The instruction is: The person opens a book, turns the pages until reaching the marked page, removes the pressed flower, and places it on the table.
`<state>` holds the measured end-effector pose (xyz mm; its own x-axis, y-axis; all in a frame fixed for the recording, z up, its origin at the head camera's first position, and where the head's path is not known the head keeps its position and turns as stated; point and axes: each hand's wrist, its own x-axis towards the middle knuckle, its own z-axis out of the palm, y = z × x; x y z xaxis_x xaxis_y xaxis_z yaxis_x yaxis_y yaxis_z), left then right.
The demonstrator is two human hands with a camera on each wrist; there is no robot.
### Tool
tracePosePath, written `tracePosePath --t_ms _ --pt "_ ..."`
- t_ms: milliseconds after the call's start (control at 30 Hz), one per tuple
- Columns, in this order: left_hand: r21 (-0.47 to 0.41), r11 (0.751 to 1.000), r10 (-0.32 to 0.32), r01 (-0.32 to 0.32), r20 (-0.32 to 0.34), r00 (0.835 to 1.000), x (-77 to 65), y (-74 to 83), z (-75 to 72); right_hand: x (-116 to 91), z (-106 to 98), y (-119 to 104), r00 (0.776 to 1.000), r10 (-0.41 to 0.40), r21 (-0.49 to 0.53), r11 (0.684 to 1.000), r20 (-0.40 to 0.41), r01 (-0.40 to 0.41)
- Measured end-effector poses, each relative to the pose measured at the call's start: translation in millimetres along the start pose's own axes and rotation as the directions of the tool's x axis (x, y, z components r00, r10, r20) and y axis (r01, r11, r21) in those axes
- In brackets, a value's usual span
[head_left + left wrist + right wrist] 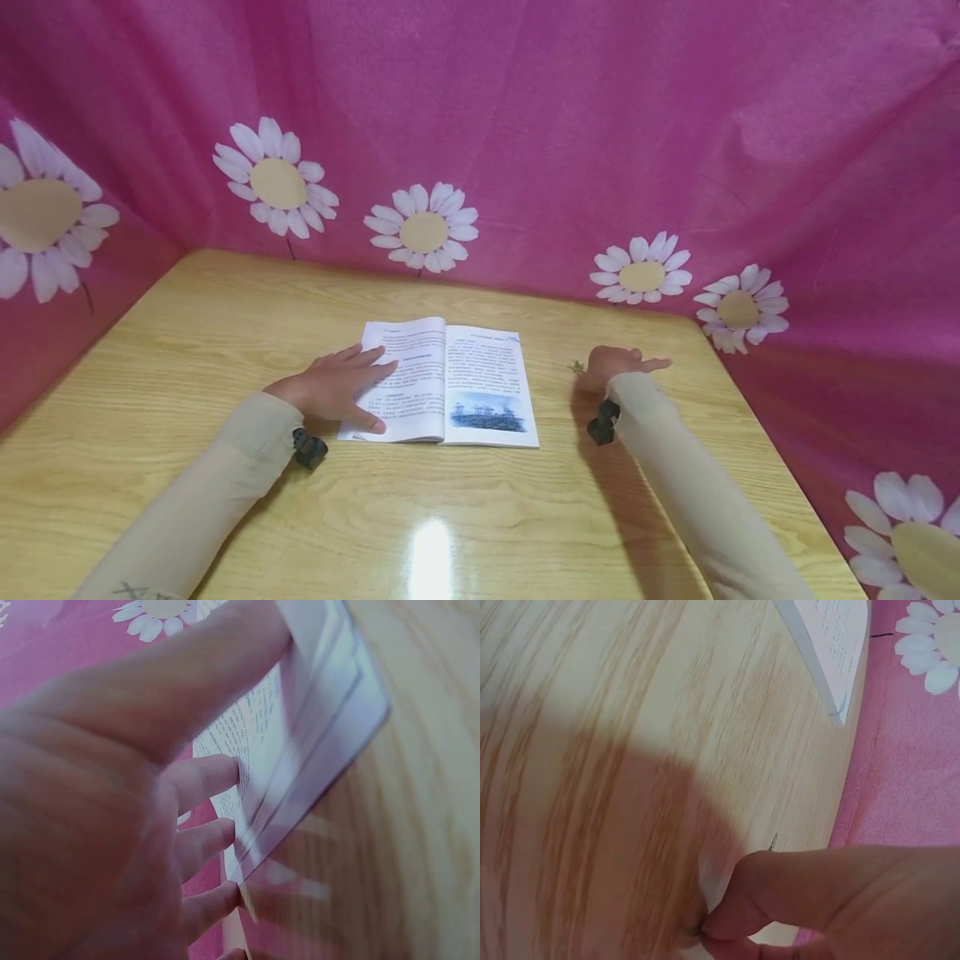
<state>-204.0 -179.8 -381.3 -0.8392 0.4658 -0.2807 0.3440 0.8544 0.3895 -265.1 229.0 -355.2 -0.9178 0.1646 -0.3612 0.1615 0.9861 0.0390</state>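
Observation:
An open book [487, 358] with printed text lies on the wooden table, a picture of structures low on its right page. My left hand [337, 387] rests on the left page, fingers spread and straight. In the left wrist view the thumb [187, 682] lies over the page edges [322, 735], which are slightly fanned. To the right of the book, my right hand [611, 367] pinches a small greenish-brown plant sprig [576, 367] between thumb and forefinger. Only a thin tip of the sprig [773, 841] shows in the right wrist view; the fingers hide the rest.
The light wooden table [360, 517] has a bright light reflection near its front. A pink curtain [525, 167] with large white daisies hangs along the back and both sides. Small black cameras are strapped at both wrists, over beige sleeves [690, 483].

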Motion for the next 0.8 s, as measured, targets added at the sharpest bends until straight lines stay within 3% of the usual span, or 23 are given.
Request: tracePosePath --t_ms 267,433,533,667,800 --pt "0.013 1.0 -0.001 0.001 0.007 1.0 1.0 -0.6 -1.3 -4.9 -7.2 11.2 0.998 -0.066 0.056 0.996 0.025 0.065" --pt "0.029 1.0 0.008 -0.007 -0.003 1.0 1.6 -0.9 -2.1 -18.4 -14.6 11.2 0.992 -0.117 0.107 0.987 -0.037 0.12" --pt "-0.006 1.0 -0.029 0.029 -0.008 1.0 0.5 -0.8 -2.4 -22.8 -13.6 6.1 0.984 -0.151 0.16 0.973 -0.09 0.164" --pt "-0.073 0.995 -0.065 0.064 -0.014 0.998 -1.0 -1.0 -1.7 -23.7 -5.5 -4.4 0.954 -0.243 0.229 0.932 -0.178 0.28" --pt "-0.082 0.995 -0.05 0.049 -0.017 0.999 -1.6 -0.6 -0.4 -23.5 9.2 -16.8 0.889 -0.376 0.263 0.859 -0.26 0.44"
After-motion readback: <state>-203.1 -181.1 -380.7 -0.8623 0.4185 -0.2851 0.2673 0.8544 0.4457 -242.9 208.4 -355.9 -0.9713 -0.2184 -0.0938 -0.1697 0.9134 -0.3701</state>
